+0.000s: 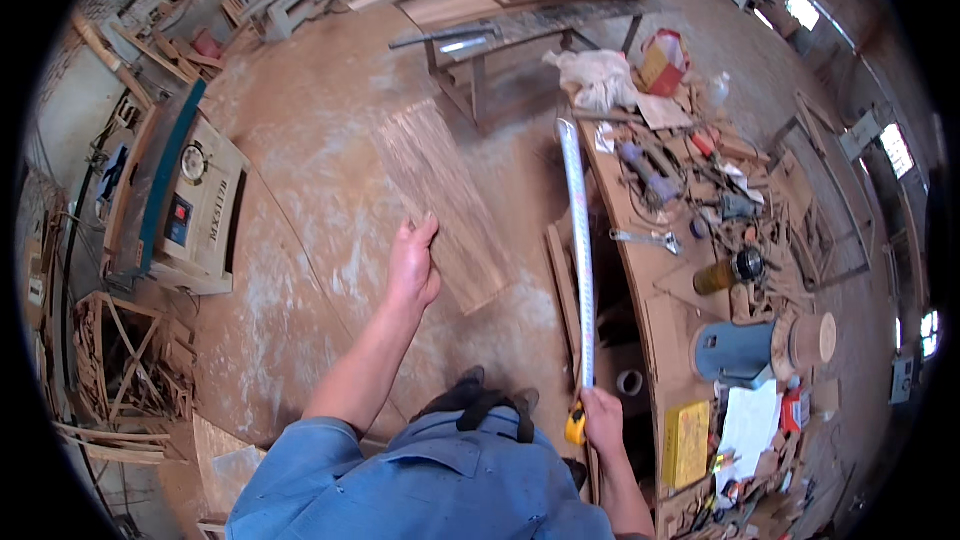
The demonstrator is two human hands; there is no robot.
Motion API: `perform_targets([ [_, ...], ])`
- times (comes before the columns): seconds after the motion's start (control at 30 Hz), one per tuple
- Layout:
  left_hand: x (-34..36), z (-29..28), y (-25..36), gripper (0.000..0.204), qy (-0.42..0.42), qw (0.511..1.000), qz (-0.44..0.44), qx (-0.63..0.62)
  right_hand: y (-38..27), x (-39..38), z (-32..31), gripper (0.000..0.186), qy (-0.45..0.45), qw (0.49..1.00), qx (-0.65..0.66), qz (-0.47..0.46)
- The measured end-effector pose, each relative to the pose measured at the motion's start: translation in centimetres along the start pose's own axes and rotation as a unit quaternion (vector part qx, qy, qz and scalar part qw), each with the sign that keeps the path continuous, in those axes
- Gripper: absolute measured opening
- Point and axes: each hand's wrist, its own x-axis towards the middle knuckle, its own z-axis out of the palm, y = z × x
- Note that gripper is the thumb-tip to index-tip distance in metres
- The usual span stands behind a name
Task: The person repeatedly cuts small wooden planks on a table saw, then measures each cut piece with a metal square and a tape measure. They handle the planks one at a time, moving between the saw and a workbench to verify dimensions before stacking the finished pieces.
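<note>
My left hand [412, 265] grips a long, flat wooden board [445, 195] by its left edge, fingers hidden beneath and thumb on top. The board is held tilted in front of me over the floor. In my right hand [603, 420] is a yellow tape measure [575, 425], low beside the workbench. Its blade [580, 240] is drawn out a long way and points forward along the bench's left edge. A gap separates the blade from the board.
A cluttered workbench [655, 305] on my right carries an adjustable wrench [648, 239], a dark jar [727, 272], a blue cylindrical device [735, 352] and a yellow box [686, 442]. A machine cabinet [205, 205] stands left. Stacked boards [470, 5] lie on a table ahead.
</note>
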Motion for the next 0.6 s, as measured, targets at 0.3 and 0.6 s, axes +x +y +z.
perform_targets([
  [0.3,-1.2,1.6,-3.2,0.032,-0.03,0.999,0.018,-0.015,-1.7,0.5,4.0,0.025,-0.061,0.997,-0.003,-0.048],
  [0.6,-1.9,2.2,-2.8,0.037,-0.064,0.998,-0.002,-0.02,-2.4,0.8,5.2,0.03,-0.053,0.997,-0.001,-0.05],
])
